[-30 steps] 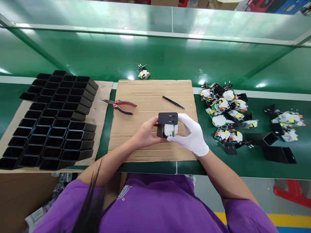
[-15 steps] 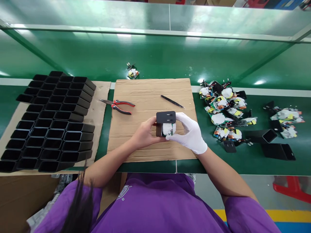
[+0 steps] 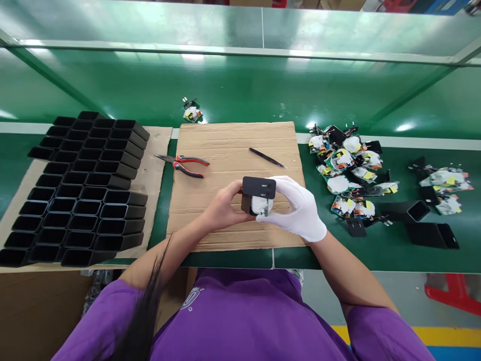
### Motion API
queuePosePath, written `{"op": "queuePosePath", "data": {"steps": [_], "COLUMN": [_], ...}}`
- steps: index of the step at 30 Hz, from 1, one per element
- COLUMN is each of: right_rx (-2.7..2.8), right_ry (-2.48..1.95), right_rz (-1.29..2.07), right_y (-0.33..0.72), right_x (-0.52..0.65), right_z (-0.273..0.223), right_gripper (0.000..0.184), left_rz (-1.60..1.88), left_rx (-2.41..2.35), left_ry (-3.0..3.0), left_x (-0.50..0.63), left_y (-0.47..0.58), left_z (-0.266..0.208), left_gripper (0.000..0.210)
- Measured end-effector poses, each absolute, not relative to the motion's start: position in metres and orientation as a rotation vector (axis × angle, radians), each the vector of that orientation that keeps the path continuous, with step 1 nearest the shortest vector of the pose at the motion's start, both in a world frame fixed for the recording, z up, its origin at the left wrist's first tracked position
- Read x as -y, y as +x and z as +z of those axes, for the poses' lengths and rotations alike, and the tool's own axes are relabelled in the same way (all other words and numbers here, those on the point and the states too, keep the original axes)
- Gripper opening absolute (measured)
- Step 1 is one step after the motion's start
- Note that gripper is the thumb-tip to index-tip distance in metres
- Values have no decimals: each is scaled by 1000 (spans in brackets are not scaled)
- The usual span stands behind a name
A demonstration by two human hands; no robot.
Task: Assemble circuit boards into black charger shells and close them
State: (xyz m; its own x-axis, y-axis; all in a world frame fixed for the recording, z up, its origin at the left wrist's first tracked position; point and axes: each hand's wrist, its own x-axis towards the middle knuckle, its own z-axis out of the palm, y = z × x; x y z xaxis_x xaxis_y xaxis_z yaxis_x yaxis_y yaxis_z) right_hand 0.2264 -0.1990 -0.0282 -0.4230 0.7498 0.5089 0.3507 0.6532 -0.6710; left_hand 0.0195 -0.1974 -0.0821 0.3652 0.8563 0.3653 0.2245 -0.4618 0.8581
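Over the cardboard, my bare left hand (image 3: 224,205) is closed around a black plastic case (image 3: 245,204). My right hand (image 3: 299,209), in a white glove, grips a circuit board (image 3: 260,205) coated in white, which sits partly in the case's mouth. A black end cover (image 3: 259,187) with two plug pins lies tilted above the opening, close to my right fingers. How deep the board sits inside is hidden. Left of my hands, pliers (image 3: 182,164) with red and black handles rest on the cardboard. Behind my right hand lies a thin black tool (image 3: 267,158), perhaps tweezers.
Rows of black cases (image 3: 80,205) stand at the left. A pile of circuit boards (image 3: 343,160) lies at the right, beside loose cases (image 3: 432,235) and more boards (image 3: 447,178). One board (image 3: 193,113) sits behind the cardboard sheet (image 3: 229,143). A metal-framed shelf edge crosses the back.
The end cover has turned slightly and shifted right, with my gloved hand moving a little right and down. The single board at the back has slid left.
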Motion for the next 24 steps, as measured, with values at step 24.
{"op": "queuePosePath", "data": {"steps": [24], "right_rx": [2239], "right_ry": [-763], "right_rz": [443], "right_y": [233], "right_x": [202], "right_z": [-20], "right_gripper": [55], "left_rz": [1130], "left_rx": [-789], "left_ry": [2064], "left_x": [196], "left_y": [15], "left_z": [-64], "left_gripper": [58]}}
